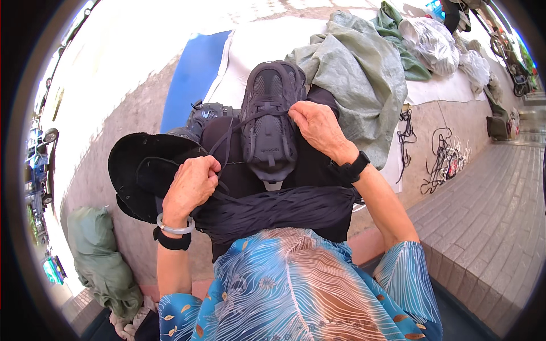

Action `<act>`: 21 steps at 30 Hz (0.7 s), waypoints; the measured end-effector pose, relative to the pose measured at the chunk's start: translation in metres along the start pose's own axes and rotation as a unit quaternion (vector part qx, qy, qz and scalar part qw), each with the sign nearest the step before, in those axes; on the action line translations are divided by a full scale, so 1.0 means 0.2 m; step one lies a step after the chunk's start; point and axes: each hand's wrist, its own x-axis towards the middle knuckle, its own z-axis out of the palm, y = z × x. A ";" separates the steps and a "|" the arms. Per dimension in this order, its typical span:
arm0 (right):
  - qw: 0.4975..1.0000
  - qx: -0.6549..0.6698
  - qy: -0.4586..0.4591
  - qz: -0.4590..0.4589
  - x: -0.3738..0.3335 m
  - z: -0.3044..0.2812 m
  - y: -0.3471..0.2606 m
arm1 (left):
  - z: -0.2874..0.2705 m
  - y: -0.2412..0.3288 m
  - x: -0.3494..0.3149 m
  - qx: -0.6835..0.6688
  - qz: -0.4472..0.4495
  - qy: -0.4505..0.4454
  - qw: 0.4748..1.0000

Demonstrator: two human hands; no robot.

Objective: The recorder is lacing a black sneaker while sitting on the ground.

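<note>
A dark grey-black shoe [267, 125] with mesh panels lies on my lap, over black trousers. My right hand [323, 129] is closed at the shoe's right side, pinching a dark shoelace [259, 116] that runs across the shoe. My left hand [192, 184], lower and to the left, has its fingers curled together on the lace's loose length, which trails down between the shoe and this hand. Across my lap, nearer my body, rests a thick bundle of black laces [278, 213]. A black brimmed hat [151, 173] sits beside my left hand.
More dark footwear [210, 113] stands behind my left knee. A blue board [196, 71], a grey-green cloth [364, 74] and white plastic bags [429, 42] lie beyond. Loose black cords [438, 162] are on the ground at right, near a tiled step [489, 210]. A green bundle [102, 256] lies at left.
</note>
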 end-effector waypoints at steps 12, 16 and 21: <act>0.998 0.048 0.011 0.036 0.01 0.03 -0.04 | 0.09 -0.01 0.23 0.009 -0.002 0.089 0.996; 0.997 0.032 0.025 0.059 0.04 0.03 0.00 | 0.09 0.00 0.22 0.025 0.002 0.075 0.997; 0.995 0.050 -0.015 0.086 0.05 0.00 0.01 | 0.08 0.11 0.17 -0.356 0.008 0.027 0.934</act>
